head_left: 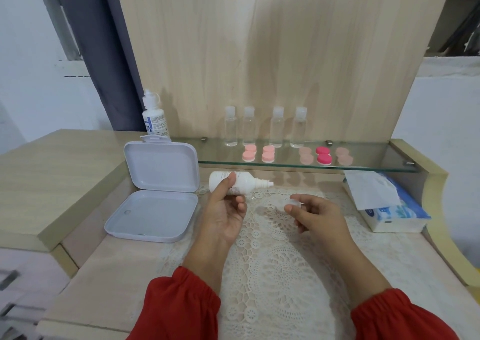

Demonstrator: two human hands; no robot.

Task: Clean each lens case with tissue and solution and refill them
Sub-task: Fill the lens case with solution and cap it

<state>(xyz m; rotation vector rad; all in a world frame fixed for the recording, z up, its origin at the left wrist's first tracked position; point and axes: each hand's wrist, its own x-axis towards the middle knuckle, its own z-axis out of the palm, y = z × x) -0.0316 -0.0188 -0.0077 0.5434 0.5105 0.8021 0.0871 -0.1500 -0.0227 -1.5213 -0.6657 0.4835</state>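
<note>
My left hand (225, 209) holds a white solution bottle (244, 182) on its side, uncapped nozzle pointing right. My right hand (314, 213) pinches a small white cap (294, 202) a short way right of the nozzle, apart from it. Several lens cases sit on the glass shelf (363, 167): two light pink ones (249, 153) (268, 154), a deep pink one (324, 155), and two pale ones (306, 155) (344, 155). A tissue pack (389, 209) lies at the right with a sheet sticking out.
An open white plastic box (153, 215) lies at the left with its lid standing up. A second solution bottle (155, 116) stands behind it. Several clear small bottles (276, 126) line the back of the shelf. A lace mat (272, 261) covers the desk.
</note>
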